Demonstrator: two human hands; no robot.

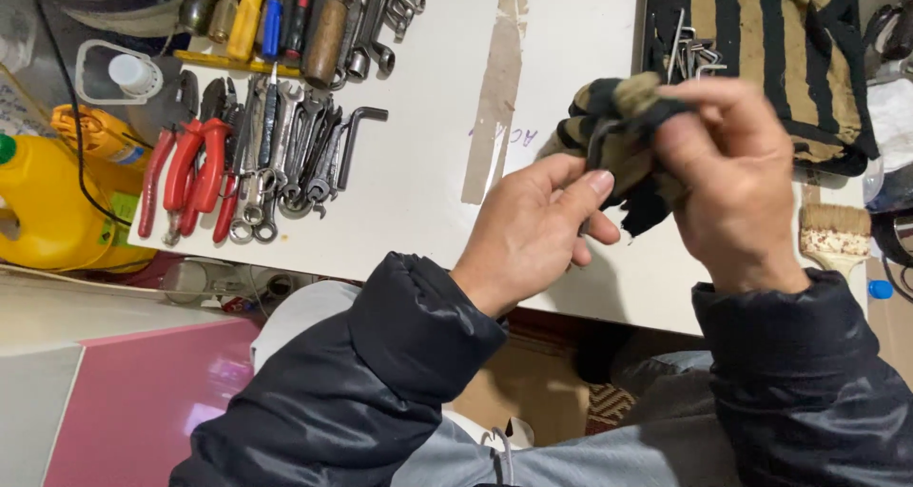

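Observation:
My right hand (737,178) grips a bunched black-and-tan striped rag (618,116) above the white board (428,145). A dark bent metal tool (601,140), probably a hex key, pokes out of the rag. My left hand (533,225) pinches that rag-wrapped tool from below with thumb and fingers. Both hands are close together, over the board's near edge, and the tool's lower part is hidden by the rag and fingers.
Red-handled pliers (195,168), wrenches (290,159) and screwdrivers (276,16) lie at the board's left. More striped cloth (780,40) with hex keys (687,54) lies at the far right. A paintbrush (835,235) lies right, and a yellow jug (48,206) stands at the left.

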